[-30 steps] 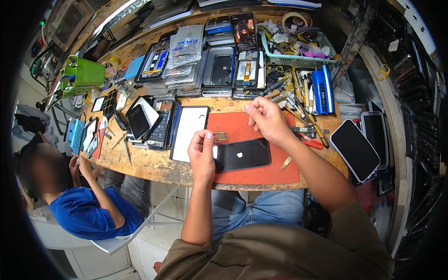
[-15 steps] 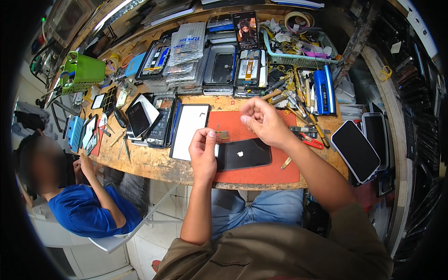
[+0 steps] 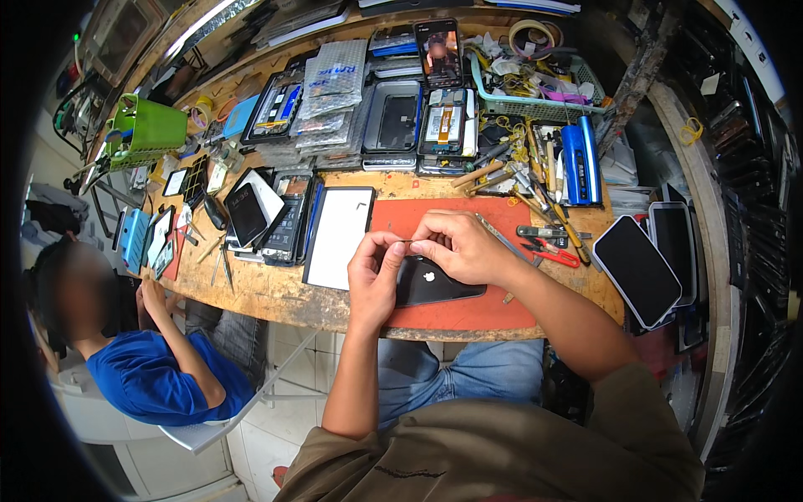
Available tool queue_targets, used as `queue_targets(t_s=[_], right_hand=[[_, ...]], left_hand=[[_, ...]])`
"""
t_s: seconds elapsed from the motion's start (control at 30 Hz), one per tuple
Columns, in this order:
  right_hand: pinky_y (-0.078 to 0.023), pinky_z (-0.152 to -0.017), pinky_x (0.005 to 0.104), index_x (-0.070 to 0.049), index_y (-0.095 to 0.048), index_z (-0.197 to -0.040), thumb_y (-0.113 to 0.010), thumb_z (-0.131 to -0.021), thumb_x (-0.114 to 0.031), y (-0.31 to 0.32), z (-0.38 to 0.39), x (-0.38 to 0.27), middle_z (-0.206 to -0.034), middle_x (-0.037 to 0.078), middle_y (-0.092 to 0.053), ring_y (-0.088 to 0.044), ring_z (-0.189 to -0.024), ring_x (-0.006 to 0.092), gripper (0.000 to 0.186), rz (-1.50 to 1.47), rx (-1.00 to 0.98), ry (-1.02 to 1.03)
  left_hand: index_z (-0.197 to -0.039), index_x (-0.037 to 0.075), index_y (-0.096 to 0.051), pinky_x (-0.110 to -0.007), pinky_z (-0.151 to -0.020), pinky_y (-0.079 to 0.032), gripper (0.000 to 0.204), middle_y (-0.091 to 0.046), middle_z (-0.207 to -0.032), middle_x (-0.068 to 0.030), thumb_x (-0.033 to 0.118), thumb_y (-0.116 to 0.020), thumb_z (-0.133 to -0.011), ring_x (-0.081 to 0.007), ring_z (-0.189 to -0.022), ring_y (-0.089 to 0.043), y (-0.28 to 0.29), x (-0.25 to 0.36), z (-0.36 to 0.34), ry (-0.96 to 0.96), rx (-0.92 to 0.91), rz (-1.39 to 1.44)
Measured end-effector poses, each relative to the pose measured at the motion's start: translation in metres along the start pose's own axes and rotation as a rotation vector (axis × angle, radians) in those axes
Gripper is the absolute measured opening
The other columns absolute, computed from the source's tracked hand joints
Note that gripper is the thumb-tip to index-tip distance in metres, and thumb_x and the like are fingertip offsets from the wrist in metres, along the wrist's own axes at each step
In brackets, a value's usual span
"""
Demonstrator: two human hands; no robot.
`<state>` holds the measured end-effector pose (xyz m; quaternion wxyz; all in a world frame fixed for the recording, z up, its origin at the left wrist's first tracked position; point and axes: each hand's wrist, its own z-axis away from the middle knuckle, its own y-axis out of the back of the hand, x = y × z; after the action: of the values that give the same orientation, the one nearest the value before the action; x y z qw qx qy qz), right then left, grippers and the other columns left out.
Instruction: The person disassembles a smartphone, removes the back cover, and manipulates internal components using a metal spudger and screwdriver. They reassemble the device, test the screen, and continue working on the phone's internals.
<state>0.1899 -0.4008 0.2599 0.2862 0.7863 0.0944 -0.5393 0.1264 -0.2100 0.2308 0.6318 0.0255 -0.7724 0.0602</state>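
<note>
My left hand (image 3: pixel 374 280) and my right hand (image 3: pixel 460 251) meet above a dark phone (image 3: pixel 447 291), both pinching a small, thin part (image 3: pixel 406 242) whose detail is largely hidden by my fingers. The phone lies on a red mat (image 3: pixel 510 311), partly covered by my hands. Just right of my right hand is a slender silver tool (image 3: pixel 493 232). A white dark-rimmed panel (image 3: pixel 335 234) lies at the mat's left edge.
Phone parts (image 3: pixel 280 217), hand tools (image 3: pixel 556 209) and a blue cylindrical device (image 3: pixel 581 159) surround the mat. Behind are a propped phone (image 3: pixel 437 54) and a cluttered basket (image 3: pixel 535 100). A co-worker (image 3: pixel 167 376) in blue sits left; spare screens (image 3: pixel 636 268) stand right.
My right hand has come down and left from above the mat to meet my left hand at the small part. My left hand has shifted slightly right.
</note>
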Motion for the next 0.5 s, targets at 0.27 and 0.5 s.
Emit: queue_targets(t_s=[0.27,0.5], right_hand=[[-0.053,-0.072,0.0418,-0.001,-0.068,-0.096,-0.073,-0.1,-0.013,-0.0033,-0.0003,0.0072,-0.086,0.014,-0.071,-0.07,-0.08,0.0305,0.014,0.049,-0.006,0.162],[-0.052,-0.071,0.0458,-0.001,-0.064,-0.094,-0.073,-0.098,-0.012,-0.0044,-0.0002,0.0043,-0.086,0.016,-0.07,-0.07,-0.08,0.0358,0.015,0.038,-0.015,0.162]], left_hand=[[-0.098,0.002,-0.065,-0.025,-0.083,-0.048,0.016,-0.066,-0.094,-0.0017,0.013,-0.072,-0.106,-0.0087,-0.09,-0.06,0.002,-0.0001,0.0024,-0.119,0.026,-0.21],[-0.094,0.002,-0.062,-0.026,-0.082,-0.048,0.019,-0.064,-0.091,-0.0022,0.013,-0.071,-0.106,-0.0098,-0.087,-0.058,0.0019,-0.0031,0.0028,-0.169,0.039,-0.246]])
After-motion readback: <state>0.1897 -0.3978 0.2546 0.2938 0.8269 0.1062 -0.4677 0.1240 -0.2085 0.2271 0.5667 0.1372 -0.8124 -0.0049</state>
